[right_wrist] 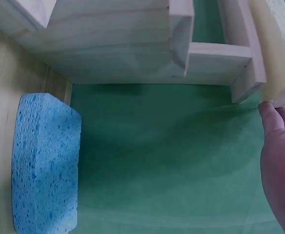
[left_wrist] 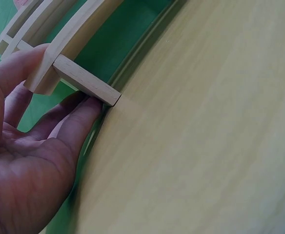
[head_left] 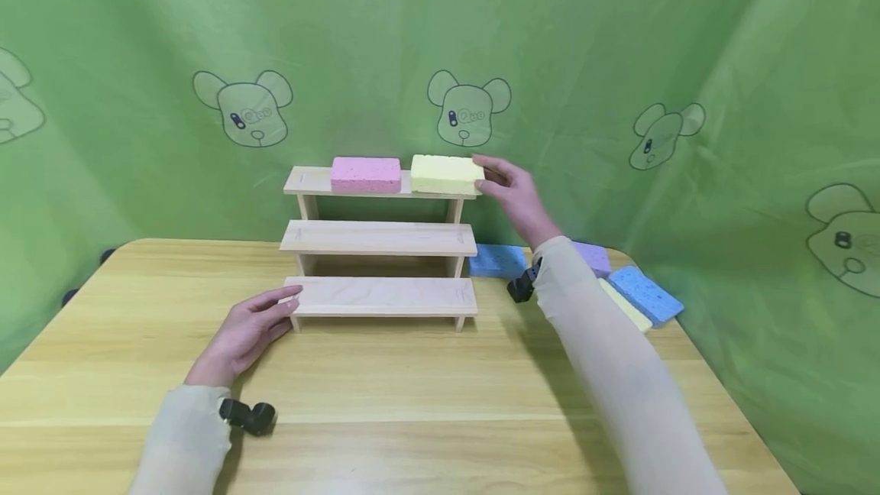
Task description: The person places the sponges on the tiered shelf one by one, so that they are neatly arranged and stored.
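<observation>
Yellow sponge (head_left: 445, 174) sits on the top step of the wooden rack (head_left: 380, 238), beside a pink sponge (head_left: 366, 174). My right hand (head_left: 512, 191) touches its end with straight fingers; my left hand (head_left: 249, 331), relaxed, steadies the rack's bottom corner on the table (head_left: 412, 396).

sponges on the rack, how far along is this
Done: a pink sponge lies on the top shelf of the wooden rack. In hand: the right hand touches the yellow sponge beside it on that shelf, while the left hand steadies the bottom shelf's corner. Left: the middle and bottom shelves are bare, and four loose sponges lie on the table to the right.
</observation>
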Demonstrator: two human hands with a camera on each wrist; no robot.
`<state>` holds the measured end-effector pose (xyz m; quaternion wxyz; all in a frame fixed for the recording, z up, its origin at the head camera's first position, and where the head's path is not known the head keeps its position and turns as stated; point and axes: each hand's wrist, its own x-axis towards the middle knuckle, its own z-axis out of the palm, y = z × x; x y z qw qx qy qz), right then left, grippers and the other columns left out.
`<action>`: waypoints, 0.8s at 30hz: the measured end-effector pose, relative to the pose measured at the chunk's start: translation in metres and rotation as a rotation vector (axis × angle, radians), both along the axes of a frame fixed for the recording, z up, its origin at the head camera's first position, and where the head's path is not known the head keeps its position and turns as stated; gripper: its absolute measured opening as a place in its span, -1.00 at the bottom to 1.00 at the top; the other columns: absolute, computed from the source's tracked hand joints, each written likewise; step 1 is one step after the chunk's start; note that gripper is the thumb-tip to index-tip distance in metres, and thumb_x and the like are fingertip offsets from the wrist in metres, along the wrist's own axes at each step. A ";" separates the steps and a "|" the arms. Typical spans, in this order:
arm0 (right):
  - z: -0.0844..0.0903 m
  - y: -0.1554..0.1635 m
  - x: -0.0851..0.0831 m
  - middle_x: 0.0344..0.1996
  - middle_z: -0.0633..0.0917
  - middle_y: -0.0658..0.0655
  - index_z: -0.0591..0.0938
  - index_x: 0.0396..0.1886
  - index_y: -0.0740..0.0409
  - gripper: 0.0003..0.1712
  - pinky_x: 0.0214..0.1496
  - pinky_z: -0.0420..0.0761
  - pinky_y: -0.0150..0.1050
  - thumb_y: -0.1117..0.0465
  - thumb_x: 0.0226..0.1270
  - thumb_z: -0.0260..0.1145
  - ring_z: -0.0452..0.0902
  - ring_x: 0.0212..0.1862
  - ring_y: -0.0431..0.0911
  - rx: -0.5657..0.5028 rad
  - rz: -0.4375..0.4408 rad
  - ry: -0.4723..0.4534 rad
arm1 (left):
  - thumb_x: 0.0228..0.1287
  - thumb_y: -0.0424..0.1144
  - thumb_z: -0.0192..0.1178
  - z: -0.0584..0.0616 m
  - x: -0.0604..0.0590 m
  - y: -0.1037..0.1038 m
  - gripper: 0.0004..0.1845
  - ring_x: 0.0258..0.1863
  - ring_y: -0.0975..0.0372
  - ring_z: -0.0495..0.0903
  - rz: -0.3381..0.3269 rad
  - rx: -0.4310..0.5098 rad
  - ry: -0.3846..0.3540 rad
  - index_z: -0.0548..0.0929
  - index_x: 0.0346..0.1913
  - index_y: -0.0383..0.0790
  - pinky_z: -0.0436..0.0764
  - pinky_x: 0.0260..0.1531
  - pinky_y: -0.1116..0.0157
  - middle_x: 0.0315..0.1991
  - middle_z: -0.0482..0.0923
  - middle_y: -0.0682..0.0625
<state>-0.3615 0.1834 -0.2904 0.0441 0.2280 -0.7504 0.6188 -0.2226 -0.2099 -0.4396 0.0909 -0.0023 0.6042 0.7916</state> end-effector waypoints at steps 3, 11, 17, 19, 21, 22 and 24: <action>0.004 -0.002 0.003 0.20 0.35 0.20 0.34 0.21 0.30 -0.47 0.23 0.29 -0.23 0.34 0.23 0.19 0.23 0.21 0.02 -0.002 -0.007 -0.004 | 0.19 -0.28 0.17 -0.001 -0.002 0.001 -0.50 0.04 0.23 0.43 -0.008 0.006 0.008 0.37 0.20 -0.34 0.40 0.07 0.25 0.30 0.07 -0.13; 0.005 -0.009 0.000 0.24 0.30 0.17 0.33 0.20 0.32 -0.46 0.26 0.23 -0.27 0.36 0.20 0.20 0.18 0.25 0.00 -0.034 0.023 -0.006 | 0.20 -0.31 0.16 0.002 -0.001 0.000 -0.49 0.03 0.24 0.43 -0.006 0.022 0.012 0.35 0.20 -0.38 0.39 0.08 0.23 0.30 0.06 -0.14; 0.001 -0.010 -0.003 0.24 0.31 0.16 0.32 0.22 0.28 -0.44 0.28 0.20 -0.22 0.30 0.22 0.21 0.17 0.25 -0.01 -0.013 0.004 -0.025 | 0.18 -0.29 0.18 0.001 -0.001 0.000 -0.49 0.03 0.24 0.43 0.000 0.015 0.006 0.37 0.19 -0.36 0.40 0.07 0.26 0.29 0.09 -0.11; -0.002 -0.008 -0.007 0.24 0.31 0.15 0.31 0.23 0.26 -0.42 0.28 0.20 -0.22 0.29 0.21 0.22 0.17 0.25 -0.02 -0.022 0.003 -0.039 | 0.19 -0.29 0.18 0.000 -0.001 0.000 -0.50 0.03 0.24 0.43 -0.002 0.009 0.005 0.38 0.19 -0.34 0.41 0.06 0.27 0.29 0.09 -0.11; -0.007 -0.005 -0.012 0.23 0.32 0.13 0.31 0.24 0.22 -0.40 0.28 0.20 -0.22 0.27 0.20 0.24 0.19 0.24 -0.05 -0.031 0.004 -0.049 | 0.18 -0.28 0.18 -0.001 -0.001 0.001 -0.51 0.02 0.25 0.43 -0.001 0.001 0.002 0.39 0.18 -0.33 0.43 0.04 0.28 0.29 0.09 -0.11; -0.009 -0.004 -0.014 0.22 0.33 0.12 0.32 0.24 0.20 -0.39 0.28 0.21 -0.23 0.25 0.19 0.25 0.21 0.24 -0.06 -0.029 0.003 -0.049 | 0.18 -0.28 0.18 -0.001 -0.001 0.001 -0.50 0.02 0.25 0.43 0.000 -0.002 0.002 0.39 0.18 -0.33 0.43 0.04 0.29 0.29 0.10 -0.11; -0.013 -0.002 -0.018 0.21 0.36 0.09 0.33 0.24 0.16 -0.36 0.26 0.23 -0.23 0.22 0.16 0.29 0.24 0.22 -0.08 -0.030 -0.002 -0.044 | 0.18 -0.27 0.19 -0.002 0.000 0.000 -0.49 0.02 0.25 0.43 0.003 -0.007 -0.002 0.39 0.18 -0.33 0.44 0.03 0.29 0.29 0.10 -0.11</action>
